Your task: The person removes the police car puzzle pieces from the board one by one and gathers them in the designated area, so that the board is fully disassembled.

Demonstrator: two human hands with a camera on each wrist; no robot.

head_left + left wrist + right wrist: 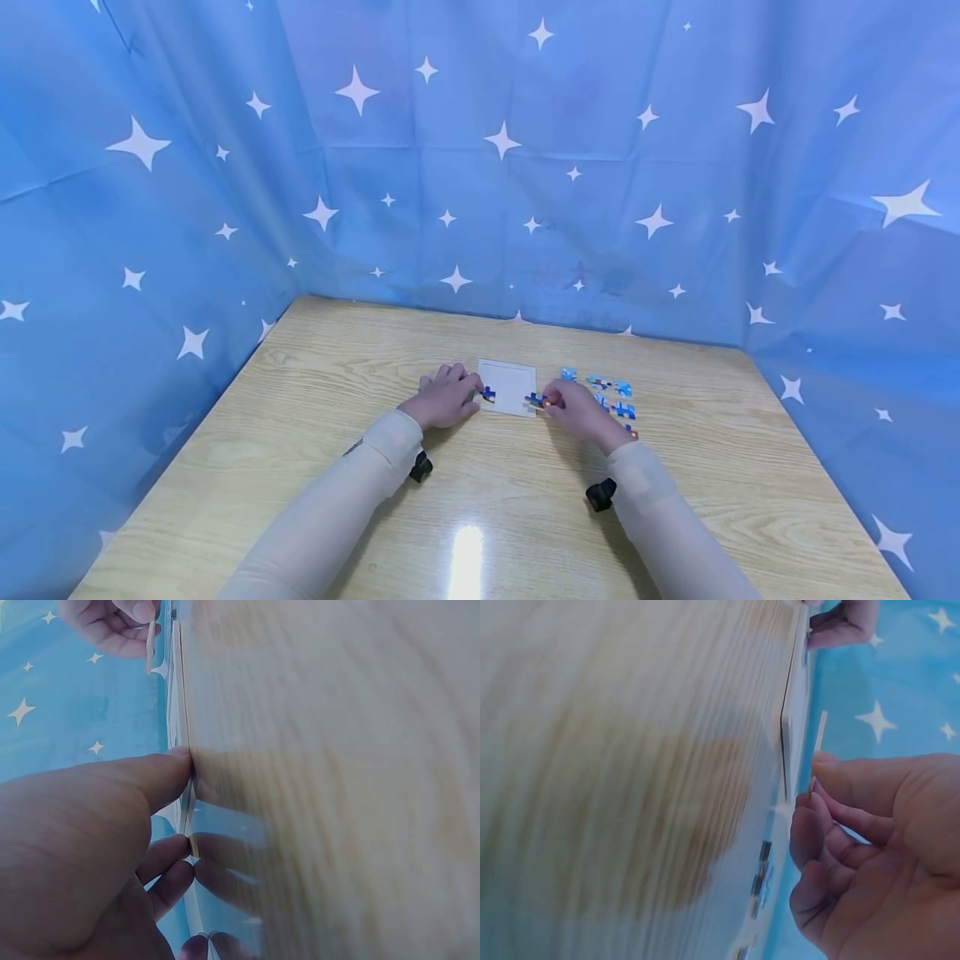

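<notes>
A white square puzzle tray [513, 382] lies flat on the table. Inside its left side sits a dark blue jigsaw piece [489, 394], right by the fingers of my left hand [447, 396]. That hand rests at the tray's left edge; in the left wrist view its thumb [166, 776] presses there and the other fingertips touch the tabletop. Over the tray's right edge, my right hand [576, 408] pinches another blue jigsaw piece [536, 401] between thumb and fingers. The right wrist view shows this piece [821, 733] edge-on, raised above the table.
Several loose jigsaw pieces [622, 410] lie to the right of the tray, some beside and behind my right hand. The wooden table [360, 350] ends at a blue star-patterned curtain [465, 233] at the back and sides. Black wrist straps [600, 494] sit under both sleeves.
</notes>
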